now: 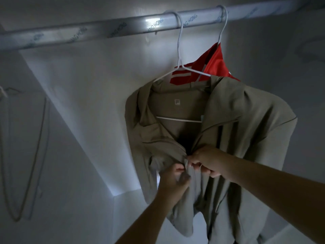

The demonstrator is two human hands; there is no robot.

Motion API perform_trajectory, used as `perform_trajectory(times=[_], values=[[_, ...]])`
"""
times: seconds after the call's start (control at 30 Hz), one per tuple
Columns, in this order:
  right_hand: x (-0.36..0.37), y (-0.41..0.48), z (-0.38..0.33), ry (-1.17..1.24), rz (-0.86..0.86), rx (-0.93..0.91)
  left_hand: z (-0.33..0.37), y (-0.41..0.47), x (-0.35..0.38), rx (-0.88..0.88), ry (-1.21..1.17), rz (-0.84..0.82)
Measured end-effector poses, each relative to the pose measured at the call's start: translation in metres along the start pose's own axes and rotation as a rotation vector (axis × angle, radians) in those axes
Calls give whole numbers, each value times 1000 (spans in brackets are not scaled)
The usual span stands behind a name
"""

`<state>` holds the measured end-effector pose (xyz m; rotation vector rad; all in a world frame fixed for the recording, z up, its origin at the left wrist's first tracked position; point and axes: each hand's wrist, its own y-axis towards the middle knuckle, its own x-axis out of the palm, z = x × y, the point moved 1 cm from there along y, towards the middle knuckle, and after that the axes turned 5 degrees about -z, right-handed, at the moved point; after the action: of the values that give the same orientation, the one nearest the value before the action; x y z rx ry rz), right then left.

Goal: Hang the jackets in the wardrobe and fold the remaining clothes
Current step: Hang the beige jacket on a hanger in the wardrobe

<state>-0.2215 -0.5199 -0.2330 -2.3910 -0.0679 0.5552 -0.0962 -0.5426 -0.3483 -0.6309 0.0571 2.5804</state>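
I have the tan jacket (219, 124) hung on the rail (98, 28), left hand (173, 180) and right hand (204, 162) pinching its front edges, probably fastening it next.

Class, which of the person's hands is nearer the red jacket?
Right. The right hand grips the beige jacket below the red jacket; the left hand is lower, further left.

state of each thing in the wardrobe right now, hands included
khaki jacket: hung on a white hanger, front open at the collar
white hanger: hooked over the rail
red garment: hung behind the khaki jacket, mostly hidden
left hand: pinches the jacket front
right hand: pinches the jacket front beside it
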Motion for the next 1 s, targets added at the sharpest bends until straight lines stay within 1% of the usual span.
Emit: perform_trajectory(times=[0.1,0.23,0.4,0.53,0.63,0.8,1.0], values=[[0,-1,2,43,-18,-42,-3,9,14,72,70,119],[0,-2,6,89,-52,-105,3,11,15,168,143,268],[0,-12,7,294,-16,-183,1,7,14,90,283,250],[0,-27,1,379,29,-317,1,3,11,10,427,234],[-2,-41,-10,433,37,-394,4,1,10,-54,493,224],[-24,-65,-45,426,112,-604,-3,-8,14,-156,566,159],[-28,-71,-48,367,60,-657,-2,-6,8,-163,626,194]])
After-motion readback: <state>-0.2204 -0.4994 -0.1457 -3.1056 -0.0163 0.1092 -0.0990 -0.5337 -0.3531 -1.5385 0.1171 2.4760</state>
